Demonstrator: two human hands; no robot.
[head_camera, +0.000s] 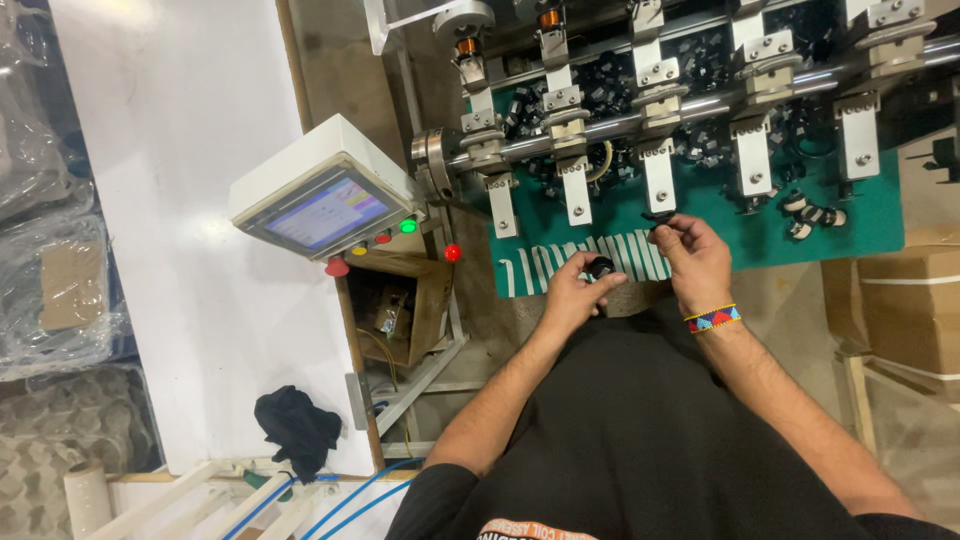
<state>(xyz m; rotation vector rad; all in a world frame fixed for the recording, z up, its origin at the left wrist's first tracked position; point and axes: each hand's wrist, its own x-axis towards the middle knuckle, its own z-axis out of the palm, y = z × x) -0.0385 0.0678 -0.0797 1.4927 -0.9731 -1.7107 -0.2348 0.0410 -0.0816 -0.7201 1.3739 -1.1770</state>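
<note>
My left hand (578, 290) holds a small black round part (600, 267); my fingers (612, 283) are closed around it, just above the near edge of the green worktop (870, 225). My right hand (695, 255) is a little further in, and its fingers pinch another small black part (657, 216) right under one of the white holders (659, 172) that hang from the steel shaft (600, 125). Many more black parts lie in a heap (700, 60) behind the shaft, and some wound ones (812, 215) sit on the green mat to the right. I think the risk here is the grip: both parts are very small and I hold them only with fingertips, so one can slip and fall between the holders or off the worktop edge to the floor. Also my right fingers are very close to the shaft and the holder, so if the machine turns, they can be caught. The control box (325, 195) with its buttons is well apart from my left hand.
</note>
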